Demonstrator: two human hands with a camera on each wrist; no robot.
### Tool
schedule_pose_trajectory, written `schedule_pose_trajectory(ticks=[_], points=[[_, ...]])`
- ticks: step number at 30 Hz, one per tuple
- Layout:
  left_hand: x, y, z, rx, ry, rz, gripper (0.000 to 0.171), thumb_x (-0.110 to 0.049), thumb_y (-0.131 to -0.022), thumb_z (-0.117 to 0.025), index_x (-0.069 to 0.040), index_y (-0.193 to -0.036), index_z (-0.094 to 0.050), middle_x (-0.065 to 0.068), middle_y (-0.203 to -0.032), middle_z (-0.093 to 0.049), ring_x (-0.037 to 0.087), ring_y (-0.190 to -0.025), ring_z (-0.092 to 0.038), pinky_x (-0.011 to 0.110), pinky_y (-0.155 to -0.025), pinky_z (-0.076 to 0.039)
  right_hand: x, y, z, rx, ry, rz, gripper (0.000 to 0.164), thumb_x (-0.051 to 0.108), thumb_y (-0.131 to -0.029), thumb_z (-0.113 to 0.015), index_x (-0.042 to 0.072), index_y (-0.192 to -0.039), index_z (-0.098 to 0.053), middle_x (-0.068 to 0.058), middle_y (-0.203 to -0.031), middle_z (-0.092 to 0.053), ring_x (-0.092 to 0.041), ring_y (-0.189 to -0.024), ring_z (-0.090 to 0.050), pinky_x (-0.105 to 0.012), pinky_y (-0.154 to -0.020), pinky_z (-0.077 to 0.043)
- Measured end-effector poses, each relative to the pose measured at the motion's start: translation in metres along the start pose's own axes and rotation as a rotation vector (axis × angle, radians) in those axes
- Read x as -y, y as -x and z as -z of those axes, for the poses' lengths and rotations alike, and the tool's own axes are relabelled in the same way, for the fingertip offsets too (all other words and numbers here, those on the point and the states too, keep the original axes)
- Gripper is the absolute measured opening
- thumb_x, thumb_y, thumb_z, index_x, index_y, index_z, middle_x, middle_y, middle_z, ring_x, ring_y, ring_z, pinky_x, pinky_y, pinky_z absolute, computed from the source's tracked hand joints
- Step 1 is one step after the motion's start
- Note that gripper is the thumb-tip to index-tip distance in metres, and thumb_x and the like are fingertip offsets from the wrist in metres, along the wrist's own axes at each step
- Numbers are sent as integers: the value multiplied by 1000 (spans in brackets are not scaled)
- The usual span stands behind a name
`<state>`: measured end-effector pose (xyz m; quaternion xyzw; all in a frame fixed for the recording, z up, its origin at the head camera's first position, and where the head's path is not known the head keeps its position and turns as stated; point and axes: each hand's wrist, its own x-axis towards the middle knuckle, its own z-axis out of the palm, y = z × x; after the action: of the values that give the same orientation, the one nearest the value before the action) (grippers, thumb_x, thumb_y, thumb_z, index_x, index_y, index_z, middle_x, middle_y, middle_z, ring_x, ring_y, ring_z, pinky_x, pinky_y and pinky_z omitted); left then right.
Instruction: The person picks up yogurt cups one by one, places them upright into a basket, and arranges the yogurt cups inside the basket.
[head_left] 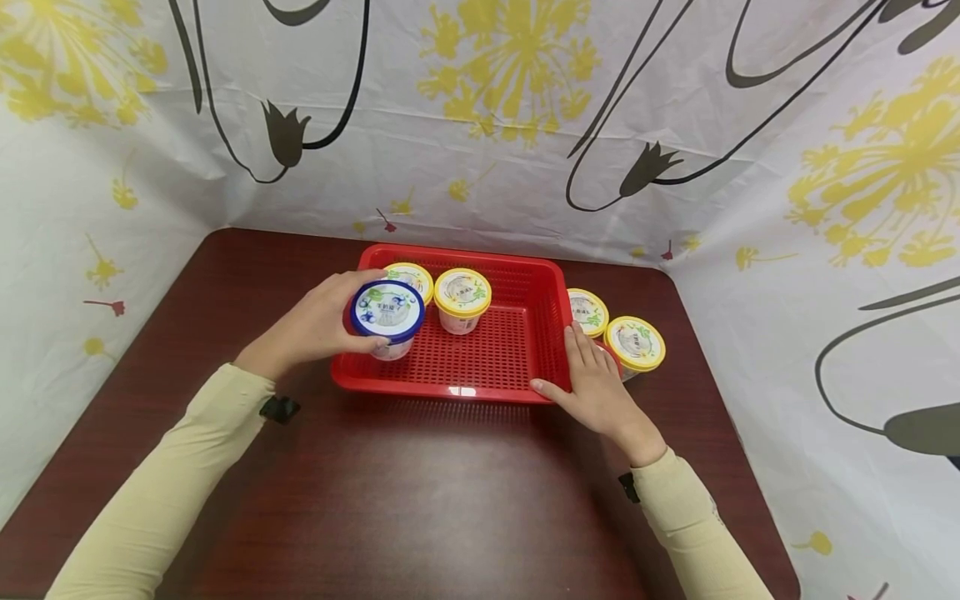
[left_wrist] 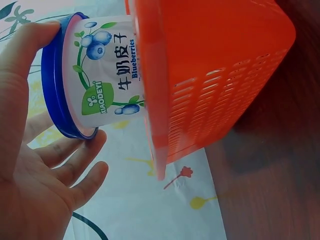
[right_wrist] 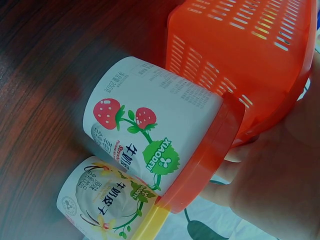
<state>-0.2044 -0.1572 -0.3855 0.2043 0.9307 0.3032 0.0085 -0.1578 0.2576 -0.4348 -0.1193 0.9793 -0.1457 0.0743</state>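
My left hand (head_left: 318, 321) grips a blueberry-printed cup (head_left: 388, 310) by its blue lid, thumb on the near side. The cup is over the left end of a red perforated basket (head_left: 420, 388); in the left wrist view its lower part is hidden behind the rim. Across the basket's right rim lies my right hand (head_left: 600, 392), its fingers extended. Two yellow-lidded cups, one at the far left (head_left: 408, 275) and one nearer the middle (head_left: 462, 293), stand inside. Beside the right hand, outside the basket, is a strawberry-printed cup (right_wrist: 150, 117) with a red lid, mostly covered in the head view.
Two yellow-lidded cups, a rear one (head_left: 587, 310) and a front one (head_left: 636, 342), stand right of the basket on the dark wooden table (head_left: 420, 492). Floral-patterned white cloth (head_left: 480, 183) hangs behind the table and at both sides.
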Motion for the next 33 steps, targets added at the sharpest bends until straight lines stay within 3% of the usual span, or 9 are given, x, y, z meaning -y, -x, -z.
schedule_pose_trajectory(ticks=[33], points=[[8,0,-21,54,20,72,97,-45,-68,-88,-23,-149,-39,8,-146,-50,30,-133,-47,57,-98,-53,-1,0,-1,-2,-6,1,107,73,-89,-47,7,-159,-2,-11,-169,1,-36,-155,-8,-63,-123,-13]])
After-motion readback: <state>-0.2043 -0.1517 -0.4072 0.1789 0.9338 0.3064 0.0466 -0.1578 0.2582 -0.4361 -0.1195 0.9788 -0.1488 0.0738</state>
